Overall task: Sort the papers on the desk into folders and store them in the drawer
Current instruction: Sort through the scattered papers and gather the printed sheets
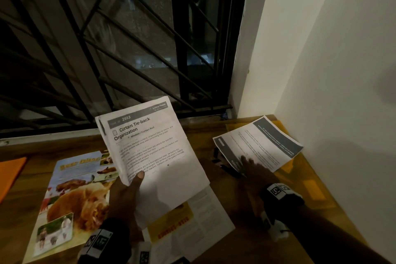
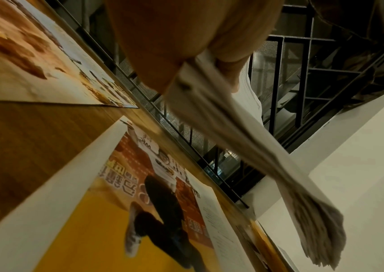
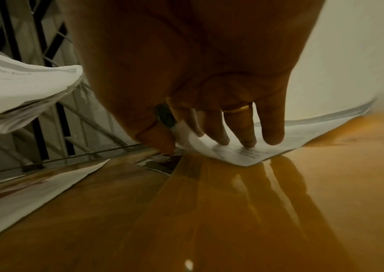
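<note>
Sorting under way: the left hand (image 1: 124, 197) gripped a raised sheaf of papers (image 1: 150, 152), thumb on top; the right hand (image 1: 255, 172) pressed straight fingers (image 3: 248, 128) on a loose sheet (image 1: 263, 146) on the counter (image 1: 199, 135) — light, limp, likely to slide; best pinched at an edge.

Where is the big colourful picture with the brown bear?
In the head view, the colourful bear poster lies flat on the wooden desk, on the left, between the orange folder and the left hand holding the white printed sheets.
</note>
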